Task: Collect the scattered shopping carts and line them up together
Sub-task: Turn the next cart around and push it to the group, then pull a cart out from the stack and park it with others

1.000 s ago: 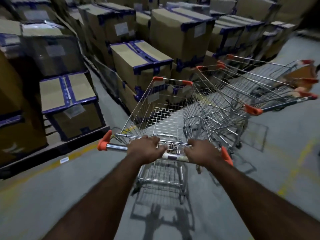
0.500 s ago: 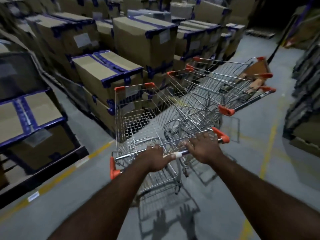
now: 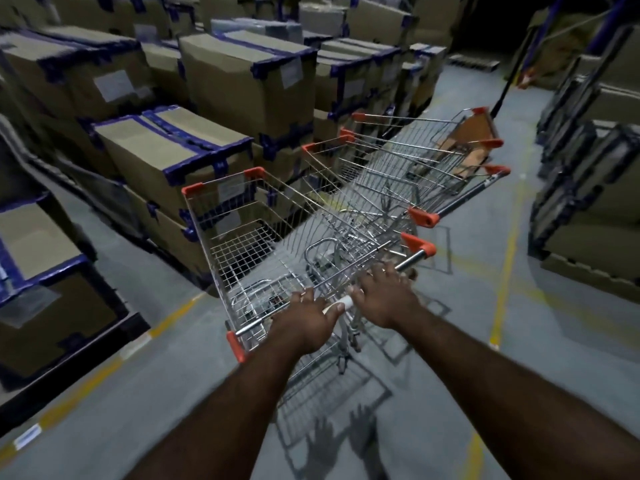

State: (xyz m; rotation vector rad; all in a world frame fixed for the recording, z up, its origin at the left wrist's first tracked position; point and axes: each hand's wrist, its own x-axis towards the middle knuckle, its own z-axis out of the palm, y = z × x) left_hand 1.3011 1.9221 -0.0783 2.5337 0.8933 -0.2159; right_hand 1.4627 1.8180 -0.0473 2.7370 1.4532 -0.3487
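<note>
A: Hands?
B: Left hand (image 3: 306,322) and right hand (image 3: 382,299) both curled tight around the handle bar (image 3: 408,261) of the near cart (image 3: 256,251), side by side, thumbs toward each other.

A: Where does the cart sit?
B: Centre of the aisle on the grey floor (image 3: 138,393), nose pointing far and left. Its right side looks pressed against the row of carts (image 3: 408,164) farther right; blur hides whether they touch.

A: Surroundings?
B: Taped cardboard boxes (image 3: 166,147) stacked left and far. Dark shelving (image 3: 588,161) on the right. A yellow line (image 3: 502,289) runs along the floor.
</note>
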